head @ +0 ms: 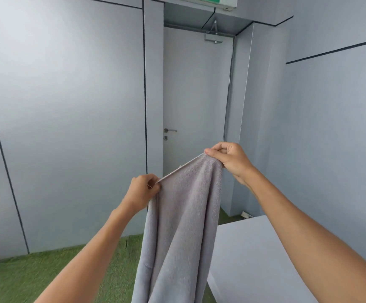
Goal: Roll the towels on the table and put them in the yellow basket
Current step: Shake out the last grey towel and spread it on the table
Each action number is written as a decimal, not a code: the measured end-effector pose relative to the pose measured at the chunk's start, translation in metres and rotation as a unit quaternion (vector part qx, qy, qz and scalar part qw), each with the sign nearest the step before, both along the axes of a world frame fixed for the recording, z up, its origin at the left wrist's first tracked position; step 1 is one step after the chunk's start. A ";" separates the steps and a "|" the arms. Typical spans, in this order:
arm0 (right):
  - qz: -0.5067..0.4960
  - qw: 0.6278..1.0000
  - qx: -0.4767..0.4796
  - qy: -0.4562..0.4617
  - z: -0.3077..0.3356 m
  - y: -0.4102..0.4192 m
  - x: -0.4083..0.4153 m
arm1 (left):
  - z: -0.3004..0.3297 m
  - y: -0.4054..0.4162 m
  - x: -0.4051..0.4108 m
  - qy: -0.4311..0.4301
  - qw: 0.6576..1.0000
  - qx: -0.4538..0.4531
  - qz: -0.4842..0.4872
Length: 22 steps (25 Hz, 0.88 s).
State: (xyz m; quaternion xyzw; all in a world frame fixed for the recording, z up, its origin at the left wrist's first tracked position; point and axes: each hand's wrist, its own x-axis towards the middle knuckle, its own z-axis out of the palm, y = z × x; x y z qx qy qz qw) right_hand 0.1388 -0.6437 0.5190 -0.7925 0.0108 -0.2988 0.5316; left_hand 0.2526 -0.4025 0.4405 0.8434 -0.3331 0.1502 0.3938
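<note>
1. Grey-panelled walls and a closed grey door (197,101) behind, green artificial turf (24,274) underfoot, corner of a pale grey table (254,259) at lower right.
2. Grey terry towel (184,226) held up in the air, clear of the table, hanging in long loose folds and running out of view at the bottom.
3. Left hand (142,189) curled, pinching one top corner between thumb and fingers; right hand (228,158) curled likewise on the other corner, held higher.
4. Top edge taut but slanted between the two pinches. Probably best to level the corners and draw them apart until the folds drop out.
5. Then lay flat on the table, long edges squared, before starting the roll; a crooked start would likely give a coned roll.
6. Yellow basket not in view; no other towels visible.
</note>
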 end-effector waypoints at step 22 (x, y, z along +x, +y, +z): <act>0.108 0.989 -0.012 0.104 -0.077 -0.152 0.301 | -0.007 -0.076 0.239 0.194 0.976 -0.010 -0.100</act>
